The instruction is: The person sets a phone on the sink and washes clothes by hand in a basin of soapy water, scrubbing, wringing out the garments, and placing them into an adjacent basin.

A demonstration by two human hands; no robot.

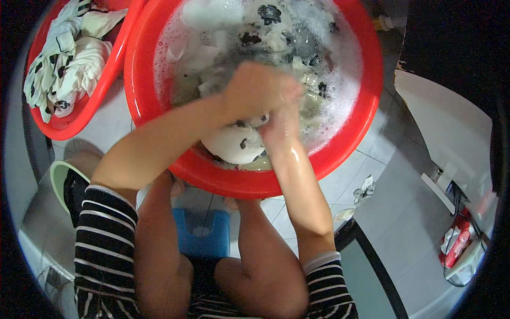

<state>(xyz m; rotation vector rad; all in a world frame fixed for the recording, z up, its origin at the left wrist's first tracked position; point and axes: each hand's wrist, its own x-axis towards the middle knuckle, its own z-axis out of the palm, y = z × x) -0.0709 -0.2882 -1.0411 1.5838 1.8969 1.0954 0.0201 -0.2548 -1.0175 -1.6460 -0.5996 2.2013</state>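
My left hand (260, 87) and my right hand (276, 125) meet over a large red basin (146, 98) of soapy water. Both are closed, wrists crossing closely, and motion smears the left fingers. Between and below them bulges a wet white cloth with black patches (234, 144), gripped at its bunched upper end. How the fingers hold it is partly hidden behind the left hand. More white cloth with black patches (270, 15) lies soaking around it, under grey water and white foam (212, 13).
A second red basin (114, 64) at the upper left holds a heap of white, black-patched clothes (79, 69). A blue plastic stool (202, 234) stands between my legs. Beside my left arm is a pale green bucket (59, 181). Red packaging (457, 242) lies at the right.
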